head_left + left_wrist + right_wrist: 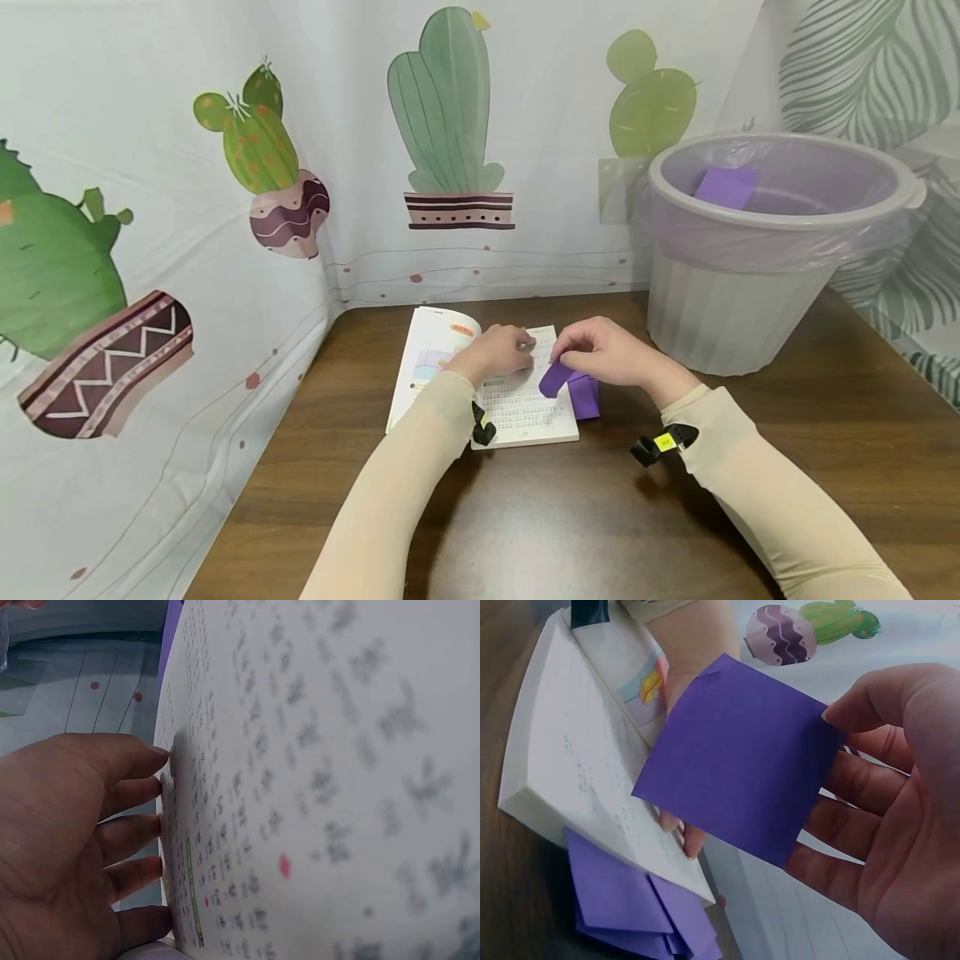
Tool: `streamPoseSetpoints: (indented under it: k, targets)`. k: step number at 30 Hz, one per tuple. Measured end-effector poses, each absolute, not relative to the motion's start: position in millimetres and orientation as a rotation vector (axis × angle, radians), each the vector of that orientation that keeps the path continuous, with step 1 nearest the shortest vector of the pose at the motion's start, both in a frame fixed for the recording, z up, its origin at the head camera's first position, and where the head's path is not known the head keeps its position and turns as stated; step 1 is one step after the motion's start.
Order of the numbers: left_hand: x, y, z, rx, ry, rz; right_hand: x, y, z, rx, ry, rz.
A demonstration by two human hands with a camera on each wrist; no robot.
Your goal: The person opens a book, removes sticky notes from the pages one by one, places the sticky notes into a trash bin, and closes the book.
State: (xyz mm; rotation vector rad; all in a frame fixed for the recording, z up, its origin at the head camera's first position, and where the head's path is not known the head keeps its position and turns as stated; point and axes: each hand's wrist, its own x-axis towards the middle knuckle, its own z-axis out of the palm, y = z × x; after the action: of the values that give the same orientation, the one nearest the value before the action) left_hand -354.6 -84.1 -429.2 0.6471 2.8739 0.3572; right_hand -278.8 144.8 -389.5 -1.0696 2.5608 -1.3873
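An open book [525, 417] with printed pages lies on the wooden table. My left hand [498, 352] rests its fingertips on the right-hand page, as the left wrist view [90, 832] shows up close. Above that page's right edge my right hand [607, 354] pinches a square purple paper [739, 761] between thumb and fingers. The paper is held up at a tilt, apart from the page. Several more purple papers [622, 892] stick out from beside the book's right edge; part of them is hidden by the book.
A grey bin [720, 308] with a translucent purple liner stands on the table at the back right, a purple paper [726, 187] showing inside it. Behind the table hangs a cactus-print curtain [555, 108]. Each wrist wears a black strap.
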Motion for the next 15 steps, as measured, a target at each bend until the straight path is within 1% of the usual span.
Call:
streamPoseSetpoints:
  k: [15]
  targets:
    - [-351.2,-83.9,-426.2,0.591,2.870,0.412,-254.3,140.3,-352.5,-1.230,2.518,-1.540]
